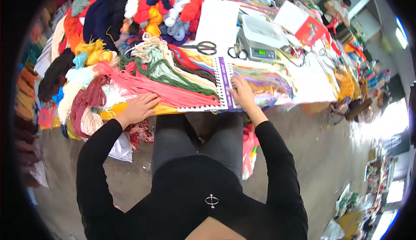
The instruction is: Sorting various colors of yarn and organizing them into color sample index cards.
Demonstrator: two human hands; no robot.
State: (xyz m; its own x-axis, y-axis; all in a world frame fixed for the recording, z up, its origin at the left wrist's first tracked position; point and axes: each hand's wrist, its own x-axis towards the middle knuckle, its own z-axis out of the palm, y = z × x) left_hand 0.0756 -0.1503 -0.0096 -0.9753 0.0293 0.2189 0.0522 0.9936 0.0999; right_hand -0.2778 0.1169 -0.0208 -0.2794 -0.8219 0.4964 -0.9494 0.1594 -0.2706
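Coral-pink yarn (173,93) lies in a long, loose bundle near the front edge of the desk (314,84), its smooth strands running side by side toward a white strip (226,90) with a purple band down its middle and small holes along both edges. Behind the coral bundle, dark green, cream, brown, red and blue strands (193,66) fan toward the same strip; on its other side spread paler strands (264,81) of olive, lilac and orange.

The person's left hand (139,107) is palm down with fingers extended, resting at the coral yarn's near edge and gripping nothing. The right hand (243,93) has slightly bent fingers at the strip's right edge; whether it pinches any strands cannot be told.

Counted on the desk: one holed strip, two pairs of scissors (200,47), one scale (255,54) with a lit green display, and one translucent tub (262,29) on it. Two other people are beyond.
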